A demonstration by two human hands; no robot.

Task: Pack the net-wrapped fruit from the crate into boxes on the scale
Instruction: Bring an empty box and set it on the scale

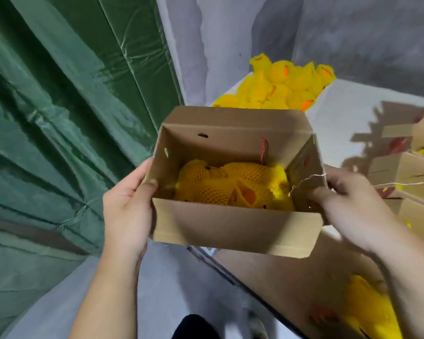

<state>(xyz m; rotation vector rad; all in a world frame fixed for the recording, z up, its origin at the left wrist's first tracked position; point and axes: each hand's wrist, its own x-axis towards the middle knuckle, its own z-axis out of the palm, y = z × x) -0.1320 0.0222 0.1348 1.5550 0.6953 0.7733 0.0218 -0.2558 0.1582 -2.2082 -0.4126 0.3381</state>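
I hold a brown cardboard box (230, 226) in the air with both hands, its flaps open. Inside lie several fruits in yellow foam net (230, 187), and a red cord handle (263, 149) hangs on the far wall. My left hand (126, 204) grips the box's left wall, thumb over the rim. My right hand (350, 204) grips the right wall, fingers curled over its edge. Beyond the box, a heap of net-wrapped fruit (287, 86) lies on a pale surface. No scale is visible.
A green tarpaulin (59, 118) hangs on the left. More cardboard boxes (406, 172) with yellow-netted fruit stand at the right, and another open box (328, 297) sits below my right arm. Grey floor (157, 289) and a dark shoe (196, 326) show beneath.
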